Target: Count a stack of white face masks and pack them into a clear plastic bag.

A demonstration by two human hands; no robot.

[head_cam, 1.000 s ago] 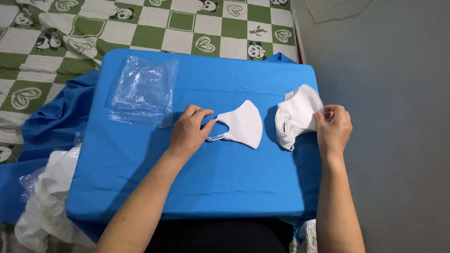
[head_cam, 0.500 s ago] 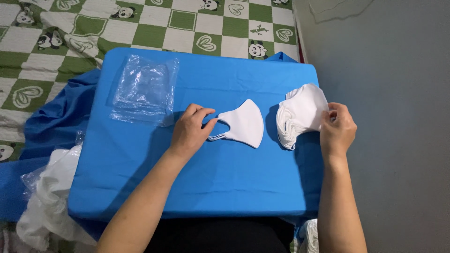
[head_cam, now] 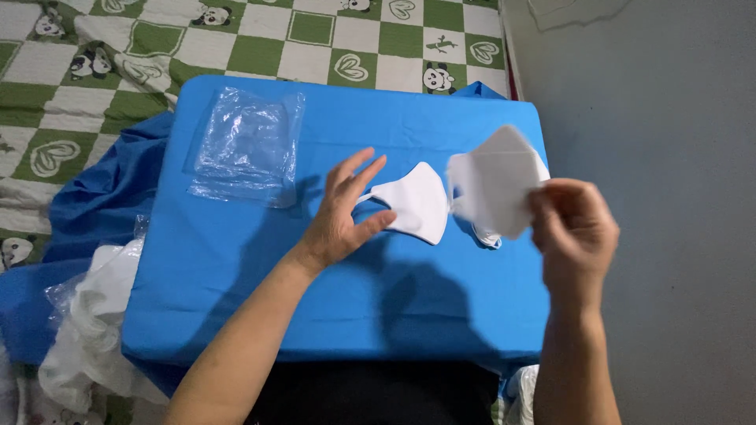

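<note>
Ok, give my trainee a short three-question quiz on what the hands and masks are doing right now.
1. True or false: the right hand holds a white mask lifted off the blue board.
2. What does the left hand touch?
3. Where do the clear plastic bags lie: A) the board's far left, B) its near right?

Key: 1 true. 2 the flat white mask lying on the board. 3 A.
</note>
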